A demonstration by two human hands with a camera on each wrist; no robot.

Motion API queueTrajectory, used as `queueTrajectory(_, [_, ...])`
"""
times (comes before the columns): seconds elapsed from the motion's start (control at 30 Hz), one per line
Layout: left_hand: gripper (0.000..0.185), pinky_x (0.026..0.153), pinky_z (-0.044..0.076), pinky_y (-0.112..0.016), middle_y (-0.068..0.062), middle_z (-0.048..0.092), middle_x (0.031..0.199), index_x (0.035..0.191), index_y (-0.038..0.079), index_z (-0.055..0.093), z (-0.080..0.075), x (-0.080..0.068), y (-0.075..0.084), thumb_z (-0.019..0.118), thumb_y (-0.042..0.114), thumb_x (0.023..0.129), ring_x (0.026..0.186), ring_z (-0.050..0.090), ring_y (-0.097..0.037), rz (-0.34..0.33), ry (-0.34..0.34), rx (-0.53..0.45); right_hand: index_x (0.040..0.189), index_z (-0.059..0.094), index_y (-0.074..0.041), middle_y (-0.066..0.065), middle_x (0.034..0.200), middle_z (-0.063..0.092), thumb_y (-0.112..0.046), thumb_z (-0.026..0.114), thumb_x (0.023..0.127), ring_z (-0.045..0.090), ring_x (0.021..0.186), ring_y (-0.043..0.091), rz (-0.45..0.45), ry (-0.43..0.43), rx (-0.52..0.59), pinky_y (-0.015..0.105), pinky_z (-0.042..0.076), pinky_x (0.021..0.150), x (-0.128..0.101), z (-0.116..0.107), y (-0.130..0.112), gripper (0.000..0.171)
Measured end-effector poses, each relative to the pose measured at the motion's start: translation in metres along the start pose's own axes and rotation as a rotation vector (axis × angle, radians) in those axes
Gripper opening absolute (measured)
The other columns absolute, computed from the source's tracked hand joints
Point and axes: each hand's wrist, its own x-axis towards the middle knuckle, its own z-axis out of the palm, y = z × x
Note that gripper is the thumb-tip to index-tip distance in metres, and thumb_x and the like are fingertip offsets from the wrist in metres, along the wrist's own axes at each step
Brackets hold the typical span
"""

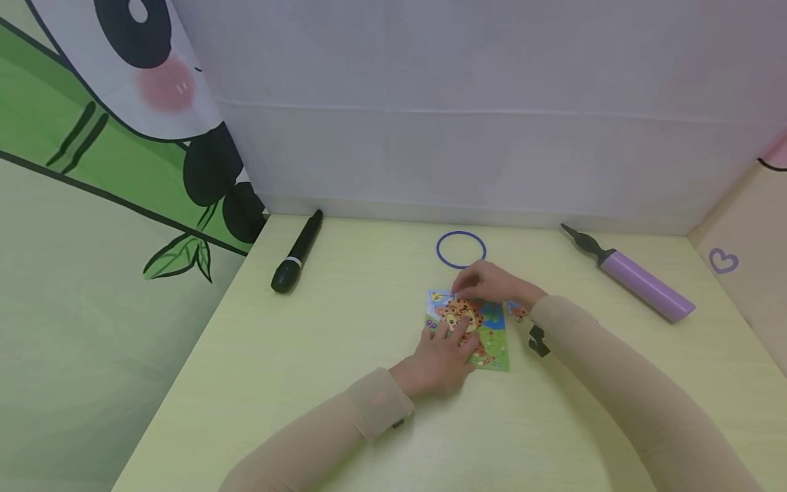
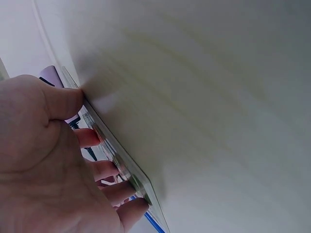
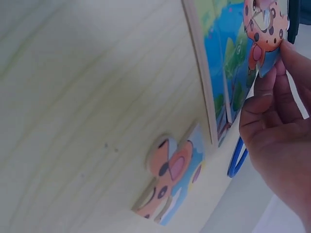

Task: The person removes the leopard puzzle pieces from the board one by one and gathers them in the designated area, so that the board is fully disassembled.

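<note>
On the table lies a flat jigsaw puzzle board [image 1: 498, 350] with a spotted leopard on a green and blue scene. My left hand [image 1: 441, 361] rests on its lower left part, fingers spread over the picture; in the left wrist view the thumb and fingertips touch the board. At the board's top edge, my right hand [image 1: 488, 281] pinches a spotted puzzle piece [image 3: 268, 29] between thumb and fingers, held over the board. A second, loose puzzle piece [image 3: 177, 179] lies flat on the table beside the board, partly hidden by the right wrist in the head view.
A blue ring [image 1: 439, 254] lies just behind the board. Toward the back left is a black microphone [image 1: 298, 253]; a purple hand pump [image 1: 645, 283] lies at the right. A pale cloth wall [image 1: 430, 157] stands along the table's back edge.
</note>
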Motion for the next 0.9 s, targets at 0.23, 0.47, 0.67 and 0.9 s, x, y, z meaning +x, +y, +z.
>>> queueTrajectory(0.23, [0.057,0.096,0.034,-0.048,-0.003,0.012,0.158,0.152,0.026,0.025,0.000,0.000,0.000,0.035,0.048,0.101,0.129,0.029,-0.028,-0.005,-0.008,-0.003,0.104,0.072,-0.003,0.004,0.097,0.070,-0.006,0.064,0.091,0.064,0.087,0.017,0.021,0.007,0.045,0.035,0.050,0.080,-0.003,-0.003,-0.002,0.015])
queueTrajectory(0.47, [0.058,0.098,0.032,-0.049,-0.003,0.010,0.158,0.152,0.027,0.023,0.002,0.002,0.001,0.034,0.049,0.100,0.129,0.029,-0.027,-0.008,-0.009,0.002,0.105,0.072,-0.003,0.004,0.098,0.070,-0.007,0.064,0.092,0.064,0.085,0.019,0.015,-0.020,0.048,0.036,0.050,0.079,-0.005,-0.006,0.000,0.016])
queueTrajectory(0.67, [0.058,0.098,0.032,-0.049,-0.003,0.010,0.158,0.152,0.027,0.023,0.003,0.003,0.001,0.034,0.050,0.100,0.128,0.029,-0.027,-0.011,-0.008,0.003,0.105,0.072,-0.007,0.002,0.099,0.070,-0.011,0.065,0.091,0.064,0.089,0.019,0.023,-0.041,0.078,0.038,0.048,0.083,-0.005,-0.010,0.005,0.016])
queueTrajectory(0.9, [0.057,0.096,0.033,-0.048,-0.004,0.011,0.158,0.152,0.026,0.024,0.003,0.002,0.001,0.035,0.049,0.100,0.125,0.030,-0.027,-0.013,-0.005,0.003,0.103,0.072,-0.007,0.001,0.099,0.070,-0.010,0.064,0.092,0.063,0.093,0.020,0.026,-0.060,0.115,0.038,0.047,0.085,-0.005,-0.013,0.008,0.014])
